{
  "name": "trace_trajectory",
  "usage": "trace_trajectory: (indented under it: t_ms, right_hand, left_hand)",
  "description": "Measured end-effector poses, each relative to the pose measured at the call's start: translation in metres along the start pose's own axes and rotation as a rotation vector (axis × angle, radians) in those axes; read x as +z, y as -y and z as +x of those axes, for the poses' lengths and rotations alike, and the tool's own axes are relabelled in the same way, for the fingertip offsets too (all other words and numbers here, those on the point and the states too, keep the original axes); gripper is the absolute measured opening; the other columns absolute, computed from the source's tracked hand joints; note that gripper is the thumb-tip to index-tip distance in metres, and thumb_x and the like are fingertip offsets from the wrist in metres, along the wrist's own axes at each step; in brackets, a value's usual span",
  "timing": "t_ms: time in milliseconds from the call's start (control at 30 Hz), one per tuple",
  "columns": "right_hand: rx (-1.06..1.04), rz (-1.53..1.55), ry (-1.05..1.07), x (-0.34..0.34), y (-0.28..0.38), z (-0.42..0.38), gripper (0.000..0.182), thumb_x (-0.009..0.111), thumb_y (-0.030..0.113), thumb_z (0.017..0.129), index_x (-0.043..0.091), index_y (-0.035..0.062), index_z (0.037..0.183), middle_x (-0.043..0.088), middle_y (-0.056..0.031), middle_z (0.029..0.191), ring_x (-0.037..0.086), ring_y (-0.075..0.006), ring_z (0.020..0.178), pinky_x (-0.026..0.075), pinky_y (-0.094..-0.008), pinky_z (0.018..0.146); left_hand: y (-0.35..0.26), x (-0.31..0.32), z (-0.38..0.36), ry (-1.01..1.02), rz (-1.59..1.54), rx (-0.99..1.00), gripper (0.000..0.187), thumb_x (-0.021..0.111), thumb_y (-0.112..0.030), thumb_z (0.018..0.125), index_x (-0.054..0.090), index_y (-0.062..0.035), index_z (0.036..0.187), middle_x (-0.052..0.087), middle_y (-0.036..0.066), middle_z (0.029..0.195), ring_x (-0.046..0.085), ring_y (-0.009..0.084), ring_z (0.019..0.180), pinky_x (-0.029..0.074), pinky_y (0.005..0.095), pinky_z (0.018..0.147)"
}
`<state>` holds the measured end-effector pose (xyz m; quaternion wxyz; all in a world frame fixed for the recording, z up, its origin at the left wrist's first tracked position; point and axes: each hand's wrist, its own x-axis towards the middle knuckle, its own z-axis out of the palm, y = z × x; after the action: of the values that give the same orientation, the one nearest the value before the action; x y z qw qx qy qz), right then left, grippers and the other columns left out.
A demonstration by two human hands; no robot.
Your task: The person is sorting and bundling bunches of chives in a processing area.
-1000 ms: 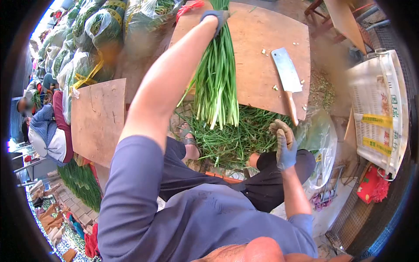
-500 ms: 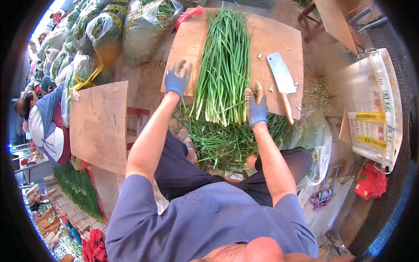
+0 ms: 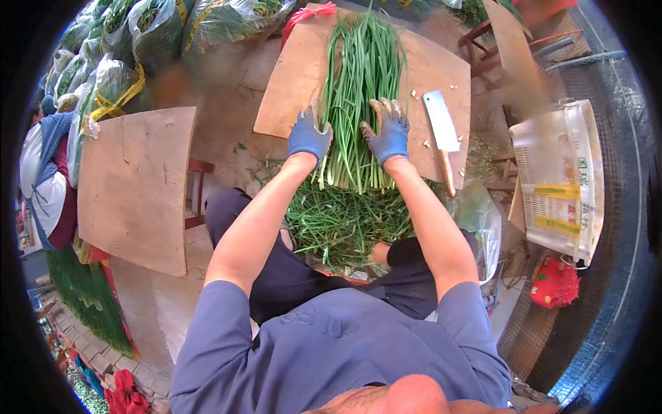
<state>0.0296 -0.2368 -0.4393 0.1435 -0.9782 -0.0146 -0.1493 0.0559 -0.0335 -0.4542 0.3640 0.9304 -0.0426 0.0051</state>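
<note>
We extend our left forearm (image 3: pixel 261 214) and right forearm (image 3: pixel 429 219) forward, converging slightly. Our left hand (image 3: pixel 310 136) and right hand (image 3: pixel 387 134), both gloved, are open, backs upward, thumbs facing inward; our right-hand fingers are spread and slightly bent.

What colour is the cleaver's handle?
The cleaver's handle is light brown, seen best in the current head view.

A hand could pass over the left edge of the brown wooden board (image 3: pixel 293 88); the long green leafy bundle (image 3: pixel 367 72) blocks the middle, the silver wooden-handled cleaver (image 3: pixel 442 124) the right, its handle perhaps overhanging.
</note>
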Motion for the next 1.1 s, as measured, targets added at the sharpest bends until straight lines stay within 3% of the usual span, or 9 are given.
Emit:
trace_trajectory:
  t_ms: [233, 333, 367, 600, 867, 900, 1000, 1033, 1100]
  right_hand:
    - [-0.049, 0.037, -0.105, -0.011, -0.003, 0.009, 0.039, 0.070, 0.036, 0.082, 0.064, 0.0248, 0.119, 0.048, -0.0073, 0.139, 0.036, -0.0333, 0.136, 0.023, -0.0511, 0.112]
    - [-0.090, -0.133, -0.026, -0.016, 0.004, 0.024, 0.035, 0.069, 0.034, 0.082, 0.065, 0.0250, 0.115, 0.049, -0.0077, 0.138, 0.035, -0.0341, 0.136, 0.021, -0.0522, 0.113]
    - [-0.136, -0.129, -0.035, -0.015, 0.006, 0.028, 0.031, 0.068, 0.032, 0.082, 0.066, 0.0254, 0.112, 0.051, -0.0078, 0.136, 0.035, -0.0349, 0.137, 0.019, -0.0529, 0.114]
    - [-0.126, -0.140, -0.007, -0.008, -0.002, 0.050, 0.011, 0.066, 0.029, 0.084, 0.068, 0.0201, 0.091, 0.056, -0.0034, 0.133, 0.035, -0.0317, 0.137, 0.019, -0.0544, 0.114]
    - [0.071, 0.533, -0.103, -0.072, -0.005, -0.005, 0.020, 0.070, 0.027, 0.088, 0.069, 0.0101, 0.098, 0.057, -0.0075, 0.132, 0.041, -0.0293, 0.132, 0.026, -0.0404, 0.113]
    - [0.077, 0.498, -0.083, -0.073, -0.006, -0.015, 0.019, 0.068, 0.025, 0.091, 0.068, 0.0076, 0.100, 0.061, -0.0078, 0.126, 0.052, -0.0227, 0.120, 0.038, -0.0357, 0.104]
    - [0.398, 1.153, -0.012, -0.080, -0.003, -0.031, 0.017, 0.064, 0.024, 0.095, 0.066, 0.0081, 0.101, 0.066, -0.0087, 0.117, 0.063, -0.0165, 0.098, 0.049, -0.0285, 0.084]
    - [0.454, 1.232, 0.079, -0.097, 0.010, -0.033, 0.013, 0.062, 0.021, 0.097, 0.062, 0.0092, 0.101, 0.068, -0.0087, 0.109, 0.065, -0.0123, 0.078, 0.050, -0.0233, 0.067]
    - [0.571, 1.433, 0.087, -0.083, 0.004, -0.042, 0.010, 0.061, 0.019, 0.097, 0.061, 0.0094, 0.100, 0.068, -0.0096, 0.109, 0.064, -0.0136, 0.075, 0.052, -0.0260, 0.066]
  left_hand:
    - [-0.022, -0.012, -0.007, -0.018, 0.011, -0.020, 0.071, 0.060, -0.044, 0.087, 0.038, -0.0122, 0.146, 0.049, 0.023, 0.133, 0.052, 0.0408, 0.119, 0.043, 0.0521, 0.098]
    - [-0.040, -0.020, -0.021, -0.121, 0.117, 0.180, 0.080, 0.062, -0.055, 0.085, 0.036, -0.0144, 0.149, 0.044, 0.022, 0.141, 0.041, 0.0413, 0.131, 0.033, 0.0547, 0.106]
    - [-0.040, -0.013, -0.024, -0.117, 0.130, 0.227, 0.087, 0.062, -0.060, 0.082, 0.034, -0.0139, 0.150, 0.037, 0.022, 0.148, 0.031, 0.0398, 0.138, 0.021, 0.0571, 0.112]
    - [-0.029, 0.014, -0.024, -0.032, 0.208, 0.227, 0.081, 0.060, -0.049, 0.088, 0.028, -0.0116, 0.152, 0.032, 0.021, 0.151, 0.024, 0.0394, 0.142, 0.013, 0.0558, 0.116]
    - [-0.034, 0.010, -0.026, -0.074, 0.187, 0.286, 0.074, 0.060, -0.038, 0.089, 0.029, -0.0148, 0.152, 0.033, 0.019, 0.151, 0.024, 0.0386, 0.142, 0.013, 0.0554, 0.117]
    - [-0.040, 0.004, -0.025, -0.107, 0.180, 0.363, 0.073, 0.061, -0.037, 0.088, 0.031, -0.0164, 0.152, 0.033, 0.019, 0.152, 0.024, 0.0385, 0.143, 0.013, 0.0552, 0.117]
    - [-0.054, -0.003, -0.012, -0.125, 0.116, 0.635, 0.064, 0.060, -0.025, 0.087, 0.041, -0.0222, 0.147, 0.037, 0.013, 0.151, 0.029, 0.0337, 0.143, 0.013, 0.0544, 0.118]
    - [-0.057, 0.003, -0.004, -0.077, 0.102, 0.729, 0.061, 0.059, -0.022, 0.087, 0.043, -0.0224, 0.146, 0.038, 0.011, 0.151, 0.030, 0.0325, 0.143, 0.013, 0.0543, 0.118]
    - [-0.068, 0.013, 0.006, 0.009, 0.113, 0.879, 0.055, 0.055, -0.017, 0.087, 0.048, -0.0240, 0.142, 0.040, 0.006, 0.152, 0.031, 0.0278, 0.144, 0.013, 0.0539, 0.119]
